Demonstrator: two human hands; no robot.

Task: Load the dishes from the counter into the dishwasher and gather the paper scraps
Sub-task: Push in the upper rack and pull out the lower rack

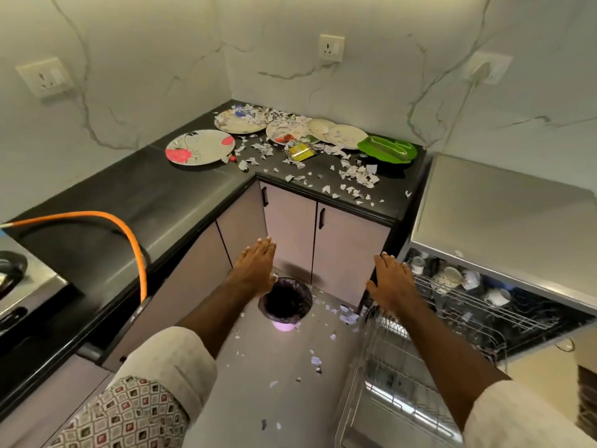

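My left hand [255, 270] and right hand [392, 286] are flat and empty. Plates [200, 147] (paper scraps [358, 174] strewn among them) sit left of the dishwasher [504, 205]; tilt one carelessly and scraps could spill off.

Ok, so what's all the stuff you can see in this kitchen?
plates: five, pale, one with pink flowers, back of counter
dish: one, green, counter beside dishwasher
paper scraps: many, white, counter and floor
packet: one, yellow, among scraps
bin: one, pink with black liner, floor
dishwasher: one, silver, right, cups inside
hose: one, orange, left counter
sockets: three, white, wall
left hand: one, held flat, above bin
right hand: one, held flat, near dishwasher
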